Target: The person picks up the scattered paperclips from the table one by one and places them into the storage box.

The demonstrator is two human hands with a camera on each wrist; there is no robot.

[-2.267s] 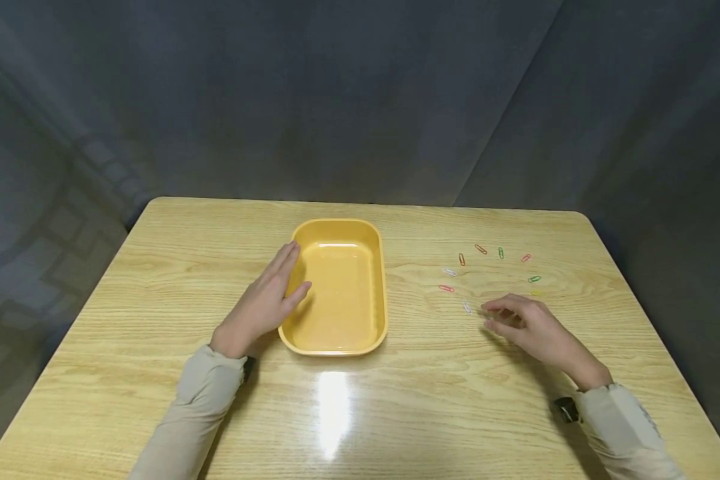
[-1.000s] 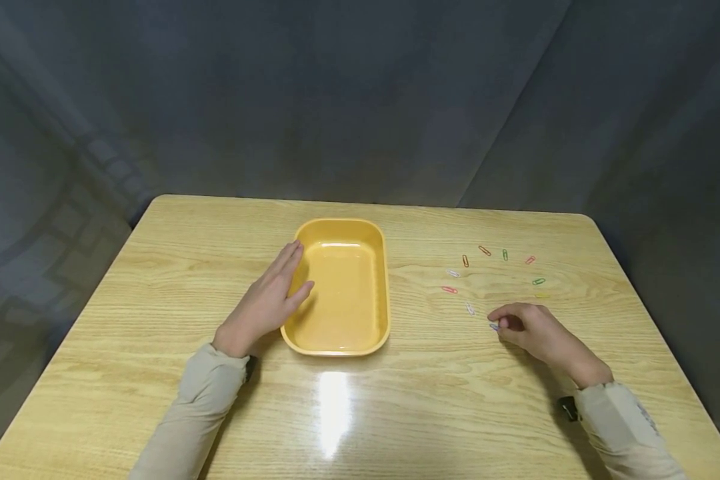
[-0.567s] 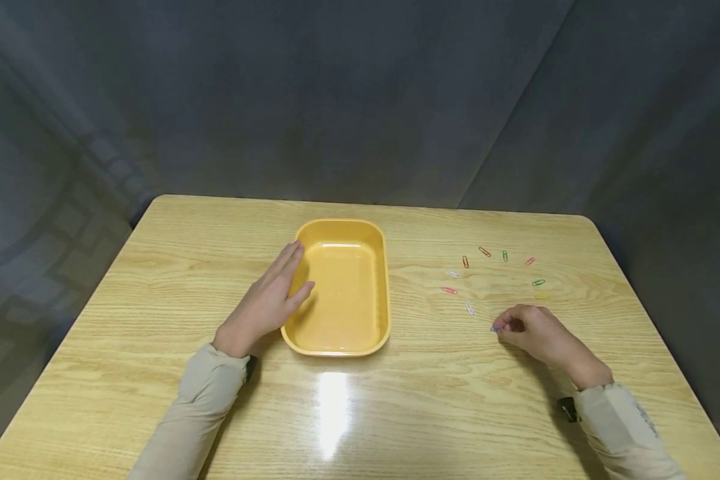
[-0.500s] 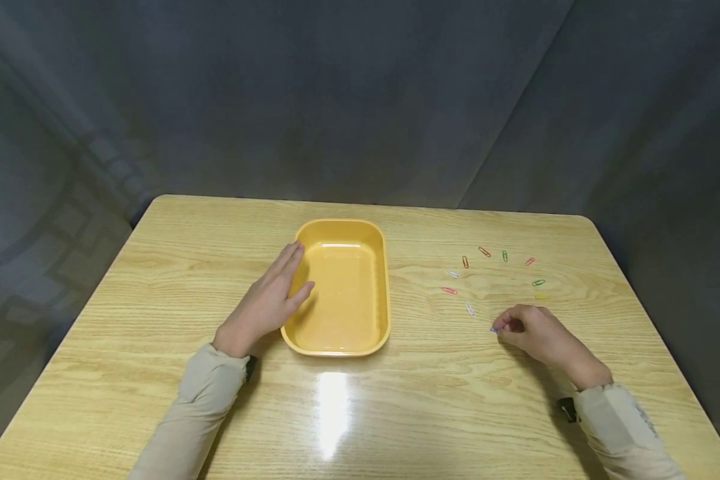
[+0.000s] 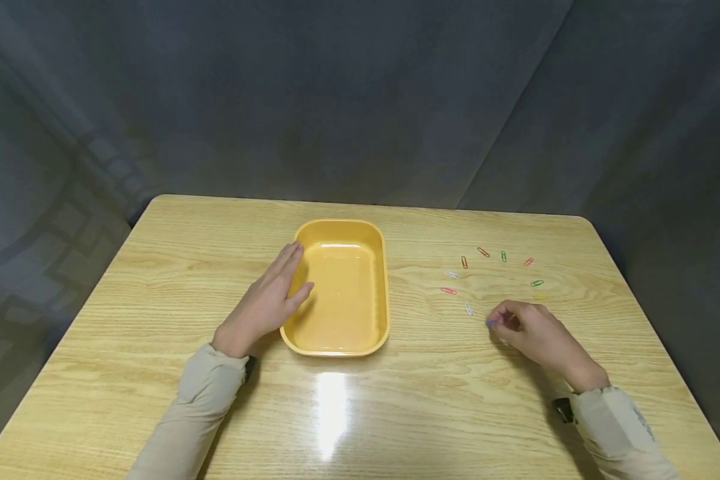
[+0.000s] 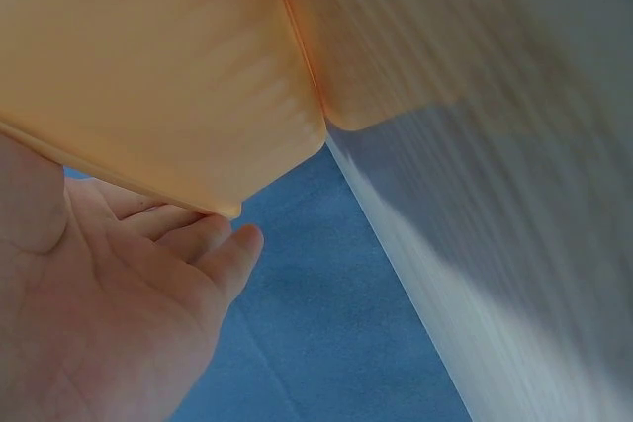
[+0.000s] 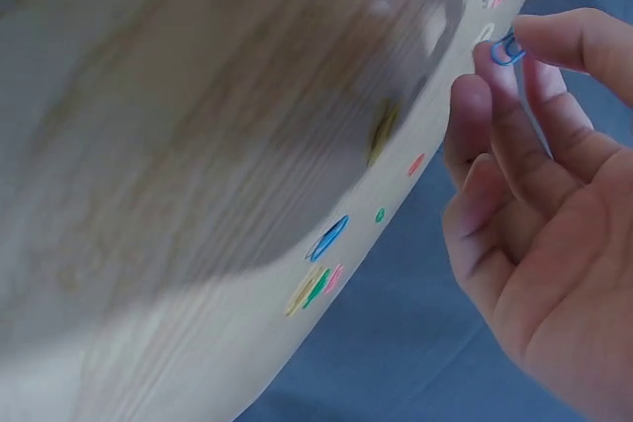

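Observation:
In the head view my left hand (image 5: 261, 303) rests on the left rim of a yellow tray (image 5: 386, 293), fingers straight, thumb over the inside. The left wrist view shows its fingers touching the tray's edge (image 6: 138, 190). My right hand (image 5: 537, 333) pinches a blue paper clip (image 7: 509, 49) between thumb and fingertip, just over the table. Around it lie loose paper clips: a white one (image 5: 469, 309), a pink one (image 5: 449, 291), a yellow one (image 5: 540, 297) and a green one (image 5: 537, 283). Another blue paper clip (image 7: 328, 237) lies on the table in the right wrist view.
Farther back lie another white clip (image 5: 452, 274), a brownish-red clip (image 5: 465, 262), a red clip (image 5: 483, 253), a green clip (image 5: 504, 256) and a pink clip (image 5: 529, 261). The wooden table (image 5: 432, 413) meets a dark curtain (image 5: 360, 100) behind its far edge.
My right hand has closed thumb and finger on the blue paper clip and lifted it slightly, moving a little left. The left hand and tray stay put.

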